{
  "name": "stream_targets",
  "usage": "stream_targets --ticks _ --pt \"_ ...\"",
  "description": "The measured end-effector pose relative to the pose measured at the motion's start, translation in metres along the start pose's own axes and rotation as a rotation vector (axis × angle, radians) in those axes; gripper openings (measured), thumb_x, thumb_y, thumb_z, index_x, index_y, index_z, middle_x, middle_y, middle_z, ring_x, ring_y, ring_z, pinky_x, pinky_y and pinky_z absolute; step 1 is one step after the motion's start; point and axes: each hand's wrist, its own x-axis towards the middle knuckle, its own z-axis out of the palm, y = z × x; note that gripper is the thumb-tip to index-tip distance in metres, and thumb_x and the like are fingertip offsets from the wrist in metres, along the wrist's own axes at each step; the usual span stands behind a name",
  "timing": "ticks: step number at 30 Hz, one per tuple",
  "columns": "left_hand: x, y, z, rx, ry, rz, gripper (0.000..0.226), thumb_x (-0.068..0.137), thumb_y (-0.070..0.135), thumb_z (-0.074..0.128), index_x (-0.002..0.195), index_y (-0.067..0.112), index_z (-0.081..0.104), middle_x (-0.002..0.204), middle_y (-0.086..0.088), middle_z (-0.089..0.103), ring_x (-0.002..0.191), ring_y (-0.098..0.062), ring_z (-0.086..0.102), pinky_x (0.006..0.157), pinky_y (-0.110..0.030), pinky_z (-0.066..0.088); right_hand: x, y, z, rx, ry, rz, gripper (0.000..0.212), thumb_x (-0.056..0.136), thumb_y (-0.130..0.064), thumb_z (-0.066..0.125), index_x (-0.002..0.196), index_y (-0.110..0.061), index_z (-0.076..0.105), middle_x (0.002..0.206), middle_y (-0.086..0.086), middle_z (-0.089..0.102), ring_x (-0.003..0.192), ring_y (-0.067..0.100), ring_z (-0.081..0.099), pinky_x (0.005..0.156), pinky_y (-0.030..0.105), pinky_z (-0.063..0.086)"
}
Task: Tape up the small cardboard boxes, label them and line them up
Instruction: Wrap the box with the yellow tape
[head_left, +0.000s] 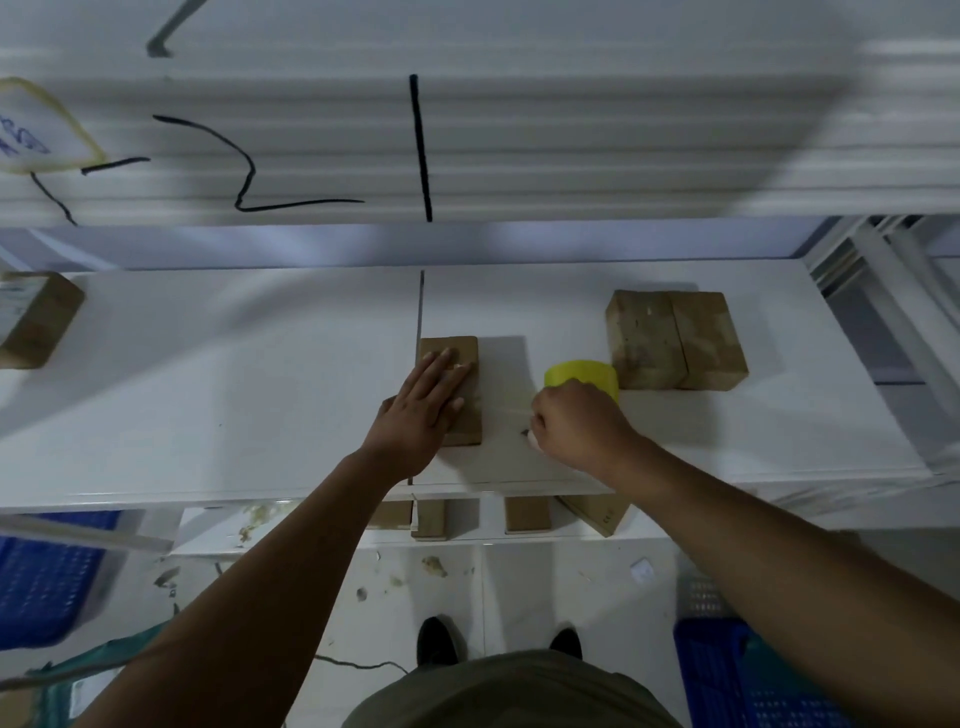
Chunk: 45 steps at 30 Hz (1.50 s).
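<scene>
Pressing the small brown cardboard box (469, 423) mid-way along the white shelf (260, 389) with flat left hand (423, 402), clutching the round yellow tape roll (582, 373) just right of it in the right hand (576, 423), risking a skewed, wrinkled strip through any box slip.

Matt brown cardboard box (457, 384), glossy yellow tape roll (582, 375), smooth white shelf (234, 395)

boxes (451, 389) brown | tape roll (582, 378) yellow | shelf (208, 389) white | crates (753, 686) blue
</scene>
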Motion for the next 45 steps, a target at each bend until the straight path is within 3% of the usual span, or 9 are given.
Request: stream_targets --ticks 3,6,10,14,16,21,30,37,45 --pt "0.000 -0.001 0.001 -0.005 0.007 0.002 0.055 0.112 0.053 0.023 0.164 0.045 0.010 0.173 0.021 -0.006 0.159 -0.001 -0.012 0.122 -0.053 0.026 -0.014 -0.005 0.015 -0.071 -0.041 0.022 0.030 0.048 -0.014 0.093 0.054 -0.008 0.064 0.056 0.015 0.061 0.044 0.034 0.061 0.051 0.029 0.044" --pt "-0.001 0.000 0.001 -0.014 0.016 0.004 0.055 0.111 0.052 0.022 0.165 0.044 0.011 0.174 0.021 -0.005 0.159 -0.001 -0.012 0.122 -0.053 0.025 -0.014 0.004 0.042 -0.027 0.030 0.037 0.044 0.016 -0.010 0.094 0.042 -0.014 0.059 0.045 0.006 0.055 0.026 0.027 0.047 0.039 0.015 0.029" --pt "-0.001 0.001 0.002 -0.029 0.019 0.008 0.057 0.110 0.054 0.019 0.165 0.043 0.012 0.174 0.020 -0.005 0.159 -0.002 -0.013 0.123 -0.055 0.023 -0.017 0.006 0.050 -0.051 -0.045 0.126 0.054 0.030 -0.020 0.095 0.078 -0.008 0.074 0.070 0.010 0.067 0.035 0.029 0.054 0.043 0.015 0.018" --pt "-0.002 0.001 0.003 -0.040 0.029 0.001 0.056 0.110 0.054 0.020 0.165 0.043 0.013 0.174 0.019 -0.003 0.159 -0.002 -0.012 0.122 -0.054 0.024 -0.017 -0.003 0.034 0.056 0.022 0.059 0.038 0.093 -0.019 0.066 0.126 -0.004 0.054 0.089 0.019 0.069 0.072 0.038 0.069 0.050 0.033 0.040" --pt "-0.002 0.002 0.003 -0.047 0.043 -0.002 0.056 0.110 0.053 0.022 0.165 0.043 0.016 0.174 0.019 -0.001 0.159 -0.002 -0.010 0.122 -0.053 0.025 -0.011 -0.011 0.032 0.305 0.052 0.029 0.014 0.101 -0.017 0.055 0.110 -0.009 0.048 0.078 0.019 0.064 0.069 0.040 0.067 0.051 0.041 0.044" --pt "-0.002 0.003 0.004 -0.053 0.054 -0.009 0.054 0.111 0.051 0.024 0.164 0.042 0.016 0.174 0.018 0.000 0.159 -0.003 -0.009 0.122 -0.053 0.026 0.012 -0.033 0.027 0.638 0.205 0.198 0.022 0.101 -0.031 0.058 0.090 -0.019 0.043 0.070 0.011 0.065 0.060 0.036 0.066 0.055 0.046 0.052" --pt "-0.002 0.001 0.005 -0.048 0.054 -0.012 0.055 0.110 0.054 0.023 0.164 0.042 0.017 0.175 0.016 0.001 0.160 -0.004 -0.009 0.122 -0.055 0.030 0.031 -0.044 0.028 0.611 0.183 0.261 0.021 0.096 -0.028 0.058 0.087 -0.013 0.047 0.069 0.015 0.066 0.062 0.039 0.067 0.055 0.051 0.056" --pt "-0.003 0.001 0.003 -0.036 0.062 -0.008 0.053 0.111 0.052 0.024 0.163 0.046 0.016 0.174 0.018 0.002 0.159 -0.001 -0.009 0.120 -0.050 0.028 0.008 -0.035 0.028 0.651 -0.153 0.211 0.006 0.082 -0.013 0.058 0.078 -0.010 0.055 0.053 0.013 0.064 0.042 0.025 0.068 0.044 0.052 0.059" --pt "-0.010 -0.011 -0.007 -0.014 0.044 0.012 0.058 0.109 0.060 0.020 0.164 0.044 0.014 0.174 0.018 0.000 0.159 -0.002 -0.009 0.120 -0.057 0.033 -0.002 -0.015 0.040 0.464 -0.135 0.176 0.010 0.094 -0.026 0.055 0.097 -0.019 0.063 0.082 0.010 0.069 0.077 0.035 0.070 0.063 0.042 0.057"
